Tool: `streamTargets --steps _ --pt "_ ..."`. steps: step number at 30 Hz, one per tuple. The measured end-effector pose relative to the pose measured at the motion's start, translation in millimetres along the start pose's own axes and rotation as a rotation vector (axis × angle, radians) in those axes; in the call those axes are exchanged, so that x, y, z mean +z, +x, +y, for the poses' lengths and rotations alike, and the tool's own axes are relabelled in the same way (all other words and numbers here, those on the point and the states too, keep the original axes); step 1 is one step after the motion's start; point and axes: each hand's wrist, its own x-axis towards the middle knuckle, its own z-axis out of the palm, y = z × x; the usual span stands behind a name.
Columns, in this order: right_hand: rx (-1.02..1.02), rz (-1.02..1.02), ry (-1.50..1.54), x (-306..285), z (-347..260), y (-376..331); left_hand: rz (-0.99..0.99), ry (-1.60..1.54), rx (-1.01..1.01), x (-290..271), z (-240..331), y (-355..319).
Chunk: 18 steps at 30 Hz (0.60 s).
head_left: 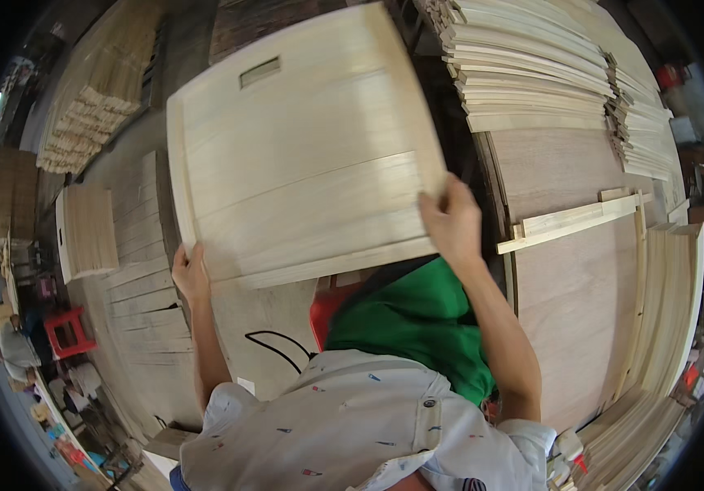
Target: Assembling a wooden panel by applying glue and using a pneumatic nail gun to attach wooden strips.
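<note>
A: Nearest the lens, what is recorded?

B: White patterned shirt (352,434), with green cloth (417,319) over the lap. Above these, a pale wooden panel (303,147) with a small rectangular slot is held up, tilted.

A: Grip status?

B: Left hand (190,274) is closed on the panel's lower left corner; right hand (452,221) is clamped on its lower right edge.

A: Surroundings?

B: Plywood bench (581,286) is noted at right, wooden slats (532,65) are stacked beyond it, and a red stool (65,330) is seen far left.

Panel (303,147) between slat stack (532,65) right — boards (135,270) left.
</note>
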Motion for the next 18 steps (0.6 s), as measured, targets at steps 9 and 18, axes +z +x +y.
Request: streamTargets --steps 9,18 --pt "0.023 -0.184 -0.072 96 45 27 -0.056 0.081 -0.001 8 -70 48" --pt "0.233 -0.289 -0.192 125 74 51 -0.01 0.585 -0.032 69 -76 83"
